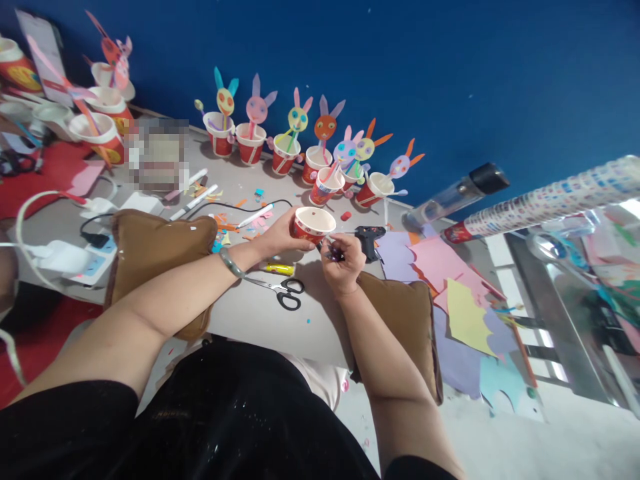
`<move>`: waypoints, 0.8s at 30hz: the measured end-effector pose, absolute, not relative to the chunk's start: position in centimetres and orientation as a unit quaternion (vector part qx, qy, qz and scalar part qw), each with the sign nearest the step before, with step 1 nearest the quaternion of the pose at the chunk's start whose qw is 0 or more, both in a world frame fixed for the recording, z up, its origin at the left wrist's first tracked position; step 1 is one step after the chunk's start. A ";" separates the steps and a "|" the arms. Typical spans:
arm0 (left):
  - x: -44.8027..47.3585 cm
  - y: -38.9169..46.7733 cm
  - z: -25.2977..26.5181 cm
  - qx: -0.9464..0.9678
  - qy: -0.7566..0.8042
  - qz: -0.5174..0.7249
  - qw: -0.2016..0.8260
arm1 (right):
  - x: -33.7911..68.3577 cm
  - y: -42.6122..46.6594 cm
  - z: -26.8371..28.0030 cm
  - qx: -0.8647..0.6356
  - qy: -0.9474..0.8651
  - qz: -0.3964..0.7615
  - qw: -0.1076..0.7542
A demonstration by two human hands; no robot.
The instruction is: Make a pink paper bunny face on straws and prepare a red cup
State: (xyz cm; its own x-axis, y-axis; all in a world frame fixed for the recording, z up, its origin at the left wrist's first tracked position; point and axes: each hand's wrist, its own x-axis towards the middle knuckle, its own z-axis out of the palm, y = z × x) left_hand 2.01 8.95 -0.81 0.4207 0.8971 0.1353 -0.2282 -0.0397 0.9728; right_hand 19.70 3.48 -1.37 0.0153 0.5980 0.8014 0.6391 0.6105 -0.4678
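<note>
My left hand holds a red paper cup by its side, mouth facing up, above a grey work surface. My right hand sits just right of the cup, fingers pinched on a small dark purple piece that touches the cup's lower edge. What the piece is cannot be made out. A green bangle circles my left wrist. Both forearms rest on brown cushions.
Black scissors and a yellow marker lie below my hands, a black glue gun to the right. Several finished bunny cups line the blue wall. Coloured paper sheets spread right; a power strip lies left.
</note>
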 end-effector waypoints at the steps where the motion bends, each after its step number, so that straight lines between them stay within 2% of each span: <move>1: 2.0 8.9 -0.8 0.568 0.295 0.445 0.627 | 19.7 3.5 -1.4 -0.443 -0.701 -0.015 0.558; 9: 1.8 8.8 -0.8 0.549 0.307 0.432 0.646 | 19.7 3.2 -0.8 -0.447 -0.698 0.016 0.559; 16: 1.4 9.2 0.0 0.517 0.330 0.470 0.635 | 19.4 3.1 -0.9 -0.461 -0.708 0.051 0.532; 24: 1.3 9.0 0.1 0.531 0.341 0.400 0.665 | 20.0 3.8 -1.2 -0.483 -0.695 0.084 0.526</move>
